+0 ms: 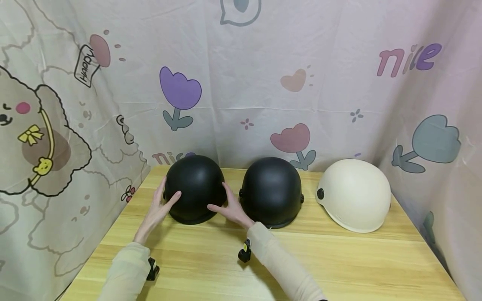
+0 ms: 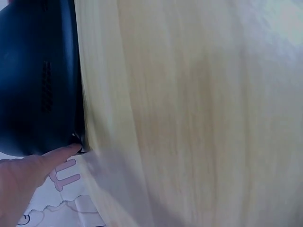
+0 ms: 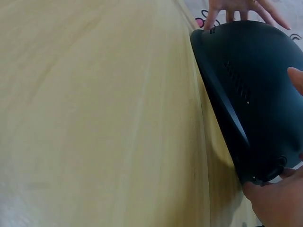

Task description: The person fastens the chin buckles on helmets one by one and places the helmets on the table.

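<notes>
Leftmost of three helmets, a matte black helmet sits between my two hands with its domed shell up. My left hand grips its left side, thumb across the front of the shell. In the left wrist view one finger reaches the corner of the rim. My right hand holds the right side, its thumb also laid on the front. The right wrist view shows that hand at the rim beside a round side knob. Slotted vents show in the shell.
A second black helmet stands just right of my right hand, close to the wrist. Farther right is a cream helmet. All are toward the back of the wooden table, before a printed cloth backdrop.
</notes>
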